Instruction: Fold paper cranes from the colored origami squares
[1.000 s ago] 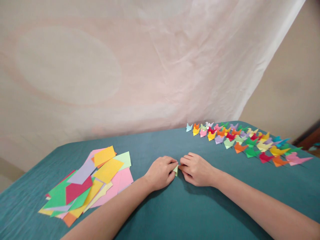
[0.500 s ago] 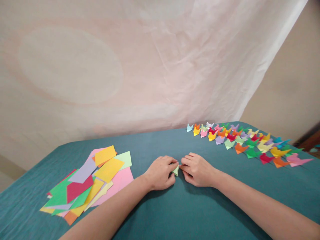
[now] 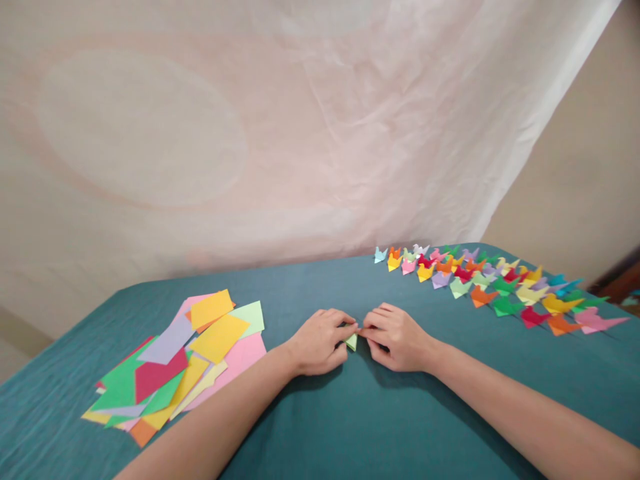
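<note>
My left hand (image 3: 317,341) and my right hand (image 3: 395,335) meet at the middle of the teal tablecloth (image 3: 350,420). Both are closed in a pinch on a small light green folded paper piece (image 3: 352,341), which rests on or just above the cloth between the fingertips. Most of the piece is hidden by my fingers. A loose pile of coloured paper squares (image 3: 175,357) lies to the left of my left hand. Rows of folded paper birds (image 3: 490,283) stand to the right, beyond my right hand.
A creased pale cloth backdrop (image 3: 250,133) hangs behind the table's far edge. A beige wall (image 3: 575,167) shows at the right, with a dark wooden edge (image 3: 620,280) past the table's right corner.
The fingertips of both hands have drawn closer together over the green piece. The view has shifted slightly; the hands stay in the same spot.
</note>
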Demonstrator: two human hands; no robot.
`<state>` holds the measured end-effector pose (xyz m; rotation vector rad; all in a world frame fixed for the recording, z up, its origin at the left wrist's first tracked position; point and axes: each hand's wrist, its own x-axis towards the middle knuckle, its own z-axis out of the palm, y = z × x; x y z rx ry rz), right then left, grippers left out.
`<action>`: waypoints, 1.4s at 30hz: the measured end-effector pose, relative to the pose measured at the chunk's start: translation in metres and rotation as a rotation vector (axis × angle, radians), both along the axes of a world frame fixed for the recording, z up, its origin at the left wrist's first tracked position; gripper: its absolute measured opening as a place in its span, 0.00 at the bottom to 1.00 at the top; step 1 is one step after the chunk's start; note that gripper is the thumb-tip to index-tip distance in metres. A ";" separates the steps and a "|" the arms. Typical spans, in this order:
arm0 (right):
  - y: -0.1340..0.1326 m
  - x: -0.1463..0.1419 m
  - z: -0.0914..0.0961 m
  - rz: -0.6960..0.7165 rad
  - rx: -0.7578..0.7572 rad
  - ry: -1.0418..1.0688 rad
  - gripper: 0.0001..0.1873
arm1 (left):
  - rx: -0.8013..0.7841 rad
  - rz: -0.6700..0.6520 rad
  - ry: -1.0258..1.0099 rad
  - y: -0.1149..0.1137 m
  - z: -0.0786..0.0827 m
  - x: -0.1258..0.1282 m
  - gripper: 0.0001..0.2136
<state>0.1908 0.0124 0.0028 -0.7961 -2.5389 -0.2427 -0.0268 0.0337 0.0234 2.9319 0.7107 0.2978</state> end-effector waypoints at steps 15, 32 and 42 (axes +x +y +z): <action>0.003 0.002 -0.002 0.025 -0.114 -0.015 0.15 | -0.084 -0.047 -0.041 0.008 -0.001 -0.004 0.17; 0.000 -0.001 0.002 0.108 -0.157 -0.053 0.14 | -0.081 -0.043 -0.021 0.006 0.002 -0.004 0.18; -0.006 -0.005 0.007 0.158 -0.163 -0.074 0.15 | -0.078 -0.043 -0.024 0.007 0.002 -0.003 0.17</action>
